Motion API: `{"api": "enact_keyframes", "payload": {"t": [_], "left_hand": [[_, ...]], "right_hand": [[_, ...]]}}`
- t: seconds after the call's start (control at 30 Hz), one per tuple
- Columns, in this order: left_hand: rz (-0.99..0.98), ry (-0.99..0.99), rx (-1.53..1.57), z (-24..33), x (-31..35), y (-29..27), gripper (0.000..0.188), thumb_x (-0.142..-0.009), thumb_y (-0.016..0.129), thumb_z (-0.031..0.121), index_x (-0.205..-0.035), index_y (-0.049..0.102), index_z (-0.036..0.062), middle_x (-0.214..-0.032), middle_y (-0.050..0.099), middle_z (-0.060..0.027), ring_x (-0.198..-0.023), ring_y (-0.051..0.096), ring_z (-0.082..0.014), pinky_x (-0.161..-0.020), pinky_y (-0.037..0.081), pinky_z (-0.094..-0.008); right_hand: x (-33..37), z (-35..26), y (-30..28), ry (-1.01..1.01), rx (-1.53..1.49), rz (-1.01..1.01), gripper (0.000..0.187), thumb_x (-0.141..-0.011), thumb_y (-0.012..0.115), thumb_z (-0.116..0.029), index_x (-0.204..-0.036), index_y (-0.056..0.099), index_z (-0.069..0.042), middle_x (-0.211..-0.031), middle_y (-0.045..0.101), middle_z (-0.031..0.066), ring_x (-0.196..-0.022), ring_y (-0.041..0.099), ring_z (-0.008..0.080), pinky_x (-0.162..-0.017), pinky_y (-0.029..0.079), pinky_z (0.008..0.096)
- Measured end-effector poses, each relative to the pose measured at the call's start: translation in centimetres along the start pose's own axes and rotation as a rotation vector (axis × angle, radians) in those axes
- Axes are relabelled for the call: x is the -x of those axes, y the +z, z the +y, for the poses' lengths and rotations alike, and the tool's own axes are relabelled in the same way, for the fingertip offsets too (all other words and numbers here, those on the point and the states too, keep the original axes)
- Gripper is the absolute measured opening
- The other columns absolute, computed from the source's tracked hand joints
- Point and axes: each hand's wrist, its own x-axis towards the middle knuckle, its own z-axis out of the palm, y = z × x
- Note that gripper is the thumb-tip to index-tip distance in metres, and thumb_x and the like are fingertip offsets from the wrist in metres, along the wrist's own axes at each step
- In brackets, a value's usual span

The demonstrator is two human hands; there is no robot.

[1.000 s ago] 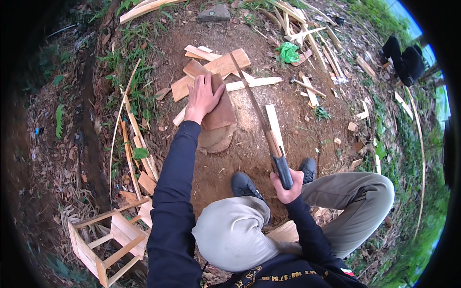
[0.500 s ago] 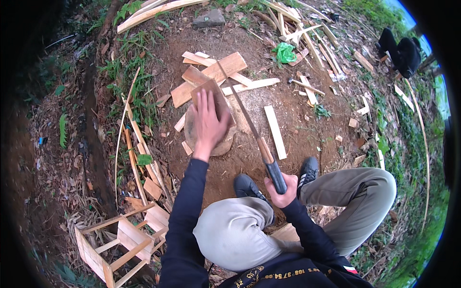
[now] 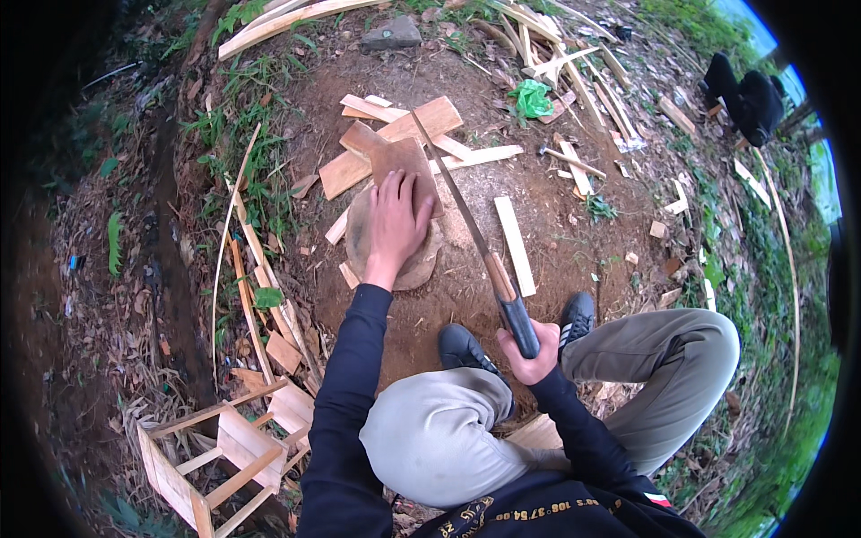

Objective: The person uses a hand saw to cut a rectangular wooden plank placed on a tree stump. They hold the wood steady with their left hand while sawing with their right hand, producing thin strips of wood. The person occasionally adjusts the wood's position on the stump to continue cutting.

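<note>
My left hand [image 3: 397, 215] lies on a brown wooden board [image 3: 402, 157], fingers stretched out on its near part. The board rests on a round tree stump [image 3: 359, 235], its far end beside other planks. In my right hand [image 3: 531, 352] is a hand saw [image 3: 468, 222], gripped by its black-and-wood handle. The long, narrow blade appears nearly edge-on and points up and away, just right of the board. Whether the blade touches the board I cannot tell; its teeth do not show.
Crossed planks [image 3: 438, 117] lie beyond the stump, and a pale strip [image 3: 514, 247] lies to its right. A hammer [image 3: 574, 161] and green plastic bag [image 3: 532, 99] are farther right. A wooden frame [image 3: 220, 453] stands lower left. A person in dark clothes [image 3: 753, 103] is far right.
The board has shifted right and turned a little under my left hand. The saw blade sits slightly farther right, and the right hand has moved only slightly.
</note>
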Motion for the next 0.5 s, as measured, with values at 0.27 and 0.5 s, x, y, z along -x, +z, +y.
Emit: {"api": "enact_keyframes", "payload": {"t": [0.27, 0.5], "left_hand": [[-0.187, 0.002, -0.224, 1.1, -1.2, -1.7, 0.085, -0.089, 0.061, 0.056, -0.142, 0.042, -0.0063, -0.145, 0.043, -0.0280, -0.140, 0.036, -0.0391, -0.119, 0.025, -0.0473], [-0.039, 0.188, -0.135, -2.2, -0.4, -1.4, 0.074, -0.091, 0.059, 0.053, -0.140, 0.048, -0.0018, -0.144, 0.044, -0.0280, -0.138, 0.040, -0.0391, -0.115, 0.032, -0.0463]], "right_hand": [[0.2, 0.3, 0.1, 0.015, -0.001, 0.003, 0.019, -0.078, 0.070, -0.009, -0.066, 0.058, 0.000, -0.047, 0.045, 0.0087, -0.038, 0.050, 0.0188, -0.044, 0.040, 0.0327], [0.0, 0.4, 0.1, 0.012, -0.026, 0.016, 0.018, -0.078, 0.070, -0.009, -0.067, 0.059, 0.000, -0.047, 0.046, 0.0090, -0.038, 0.051, 0.0191, -0.045, 0.041, 0.0326]]}}
